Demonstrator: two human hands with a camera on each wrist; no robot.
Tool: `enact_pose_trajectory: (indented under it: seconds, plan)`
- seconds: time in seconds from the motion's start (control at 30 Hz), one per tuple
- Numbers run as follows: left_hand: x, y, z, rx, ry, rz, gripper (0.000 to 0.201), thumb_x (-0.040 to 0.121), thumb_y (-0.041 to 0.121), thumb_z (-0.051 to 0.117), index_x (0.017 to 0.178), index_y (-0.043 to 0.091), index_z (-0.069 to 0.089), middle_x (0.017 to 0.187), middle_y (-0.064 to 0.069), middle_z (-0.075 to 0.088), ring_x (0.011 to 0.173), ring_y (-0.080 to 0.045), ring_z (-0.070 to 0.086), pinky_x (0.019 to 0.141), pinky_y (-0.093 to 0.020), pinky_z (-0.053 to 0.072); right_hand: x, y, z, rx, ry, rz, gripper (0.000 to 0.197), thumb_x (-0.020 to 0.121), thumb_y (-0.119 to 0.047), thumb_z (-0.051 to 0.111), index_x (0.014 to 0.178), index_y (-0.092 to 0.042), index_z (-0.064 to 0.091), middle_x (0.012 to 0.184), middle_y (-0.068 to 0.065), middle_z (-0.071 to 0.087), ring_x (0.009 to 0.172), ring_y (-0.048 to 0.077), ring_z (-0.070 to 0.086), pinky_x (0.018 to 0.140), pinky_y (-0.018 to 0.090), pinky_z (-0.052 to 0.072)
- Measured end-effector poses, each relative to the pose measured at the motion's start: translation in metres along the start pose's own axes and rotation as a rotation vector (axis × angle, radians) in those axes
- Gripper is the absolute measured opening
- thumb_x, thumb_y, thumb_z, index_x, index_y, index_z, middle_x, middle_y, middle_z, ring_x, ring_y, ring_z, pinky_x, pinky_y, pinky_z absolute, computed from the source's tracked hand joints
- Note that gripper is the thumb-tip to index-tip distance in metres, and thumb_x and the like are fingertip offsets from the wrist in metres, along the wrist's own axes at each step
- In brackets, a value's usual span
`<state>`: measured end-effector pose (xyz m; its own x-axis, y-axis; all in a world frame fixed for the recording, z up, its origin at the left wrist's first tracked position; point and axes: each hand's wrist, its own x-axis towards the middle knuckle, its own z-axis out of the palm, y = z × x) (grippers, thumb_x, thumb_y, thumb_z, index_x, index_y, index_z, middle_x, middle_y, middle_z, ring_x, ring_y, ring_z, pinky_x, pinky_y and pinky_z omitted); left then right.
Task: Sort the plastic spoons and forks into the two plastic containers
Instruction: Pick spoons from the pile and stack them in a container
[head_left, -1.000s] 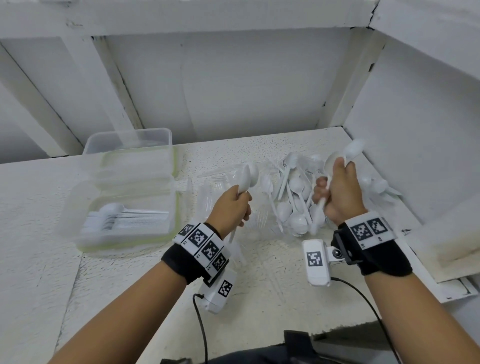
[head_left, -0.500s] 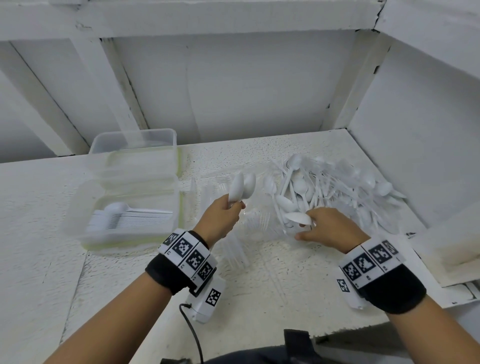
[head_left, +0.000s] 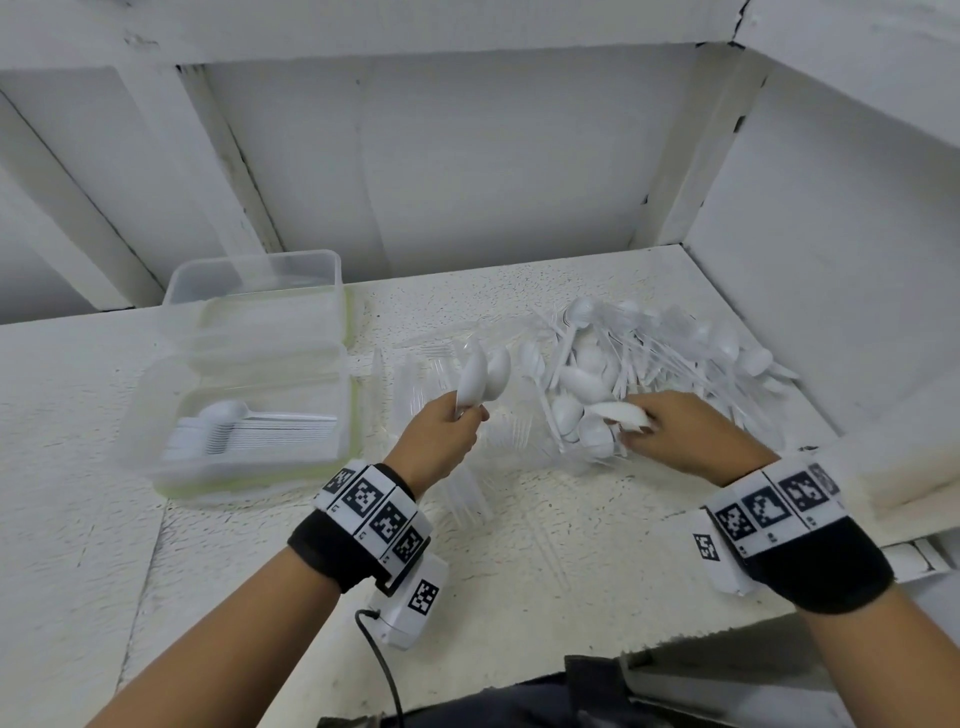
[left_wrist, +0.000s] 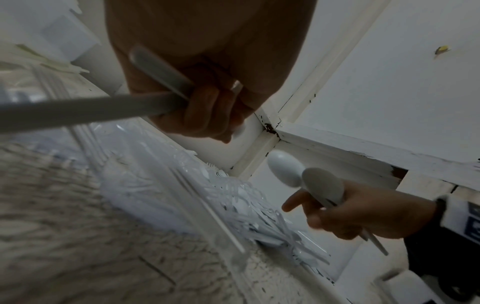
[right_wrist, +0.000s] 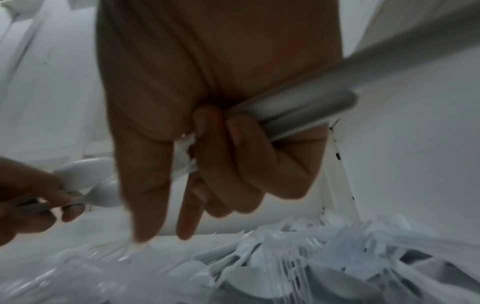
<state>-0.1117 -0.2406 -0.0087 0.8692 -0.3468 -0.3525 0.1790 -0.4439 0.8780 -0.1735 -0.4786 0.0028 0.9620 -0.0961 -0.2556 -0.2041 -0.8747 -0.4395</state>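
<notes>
Left hand (head_left: 441, 436) grips two spoons (head_left: 483, 382) upright; right hand (head_left: 685, 431) clutches spoons over the pile (head_left: 665, 358).

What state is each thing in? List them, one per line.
Left hand: grips two spoons, bowls up.
Right hand: low over the pile, holds spoons.
Pile: loose spoons and forks, mixed, unsorted.
Near container: open, a row of spoons stacked inside.
Far container: open, contents unclear.
</notes>
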Motion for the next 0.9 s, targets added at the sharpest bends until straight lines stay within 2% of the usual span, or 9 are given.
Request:
enact_pose_trajectory:
  seconds: [0.1,0.17,0.23,0.33,0.43,0.57,0.67,0.8,0.9]
  plan:
    - [-0.001,-0.001,0.0,-0.001,-0.008,-0.002,0.016,0.096,0.018,0.039,0.094,0.013,0.054,0.062,0.003,0.04,0.044,-0.004,0.032,0.037,-0.012,0.027,-0.008,-0.001,0.011,-0.189,-0.12,0.007,0.027,0.084,-0.032,0.064,0.111,-0.029,0.059,0.082,-0.014,0.055,0.075,0.007,0.053,0.062,0.023,0.037]
    - [-0.001,-0.001,0.0,0.002,-0.013,-0.001,0.016,0.096,0.018,0.039,0.095,0.013,0.054,0.062,0.003,0.04,0.046,-0.006,0.032,0.037,-0.012,0.027,-0.008,-0.002,0.022,-0.325,-0.065,-0.002,0.022,0.089,-0.034,0.057,0.109,-0.026,0.059,0.089,-0.009,0.057,0.087,0.013,0.057,0.066,0.025,0.036]
    - [-0.002,-0.001,-0.001,0.003,-0.014,-0.001,0.017,0.096,0.018,0.038,0.095,0.013,0.054,0.062,0.003,0.04,0.046,-0.006,0.032,0.038,-0.012,0.027,-0.008,-0.003,0.029,-0.359,-0.007,-0.018,0.018,0.092,-0.032,0.051,0.103,-0.021,0.059,0.084,-0.007,0.051,0.084,0.015,0.056,0.064,0.026,0.035]
    - [-0.002,-0.002,-0.004,-0.009,-0.005,-0.008,0.016,0.096,0.019,0.039,0.093,0.014,0.054,0.063,0.003,0.04,0.047,-0.007,0.032,0.038,-0.013,0.026,-0.008,-0.01,0.027,-0.298,-0.006,-0.051,0.012,0.093,-0.032,0.051,0.087,-0.023,0.056,0.077,-0.008,0.048,0.076,0.013,0.049,0.06,0.025,0.034]
    - [-0.003,-0.003,-0.008,-0.021,0.011,-0.01,0.016,0.095,0.02,0.04,0.093,0.015,0.054,0.063,0.002,0.041,0.049,-0.009,0.032,0.04,-0.015,0.026,-0.009,-0.02,0.02,-0.278,-0.031,-0.088,0.032,0.093,-0.032,0.05,0.063,-0.03,0.039,0.065,-0.011,0.044,0.07,0.013,0.05,0.052,0.02,0.032]
    - [-0.004,-0.008,-0.014,-0.048,0.034,-0.016,0.017,0.096,0.02,0.039,0.093,0.015,0.055,0.063,0.002,0.041,0.05,-0.009,0.031,0.042,-0.017,0.025,-0.005,-0.039,0.017,-0.177,-0.037,-0.1,0.024,0.091,-0.028,0.051,0.069,-0.017,0.052,0.062,-0.007,0.05,0.062,0.013,0.05,0.052,0.024,0.034]
    - [-0.005,-0.012,-0.018,-0.063,0.058,-0.02,0.016,0.096,0.02,0.04,0.094,0.014,0.055,0.063,0.003,0.041,0.049,-0.009,0.031,0.042,-0.018,0.025,0.001,-0.06,0.023,-0.05,-0.06,-0.095,0.029,0.088,-0.025,0.053,0.063,-0.014,0.047,0.059,-0.001,0.048,0.053,0.011,0.043,0.051,0.025,0.031]
    - [-0.004,-0.017,-0.022,-0.094,0.101,-0.036,0.015,0.096,0.021,0.039,0.094,0.014,0.053,0.062,0.002,0.039,0.048,-0.009,0.028,0.04,-0.017,0.023,0.013,-0.089,0.045,0.031,-0.099,-0.064,0.028,0.088,-0.03,0.054,0.067,-0.012,0.051,0.061,0.0,0.05,0.055,0.013,0.046,0.051,0.024,0.033]
    - [-0.003,-0.02,-0.024,-0.123,0.138,-0.062,0.014,0.096,0.02,0.041,0.095,0.014,0.053,0.062,0.001,0.039,0.048,-0.01,0.028,0.041,-0.019,0.022,0.016,-0.098,0.055,0.181,-0.111,-0.026,0.03,0.09,-0.036,0.056,0.071,-0.012,0.058,0.067,0.0,0.06,0.059,0.013,0.053,0.057,0.025,0.041]
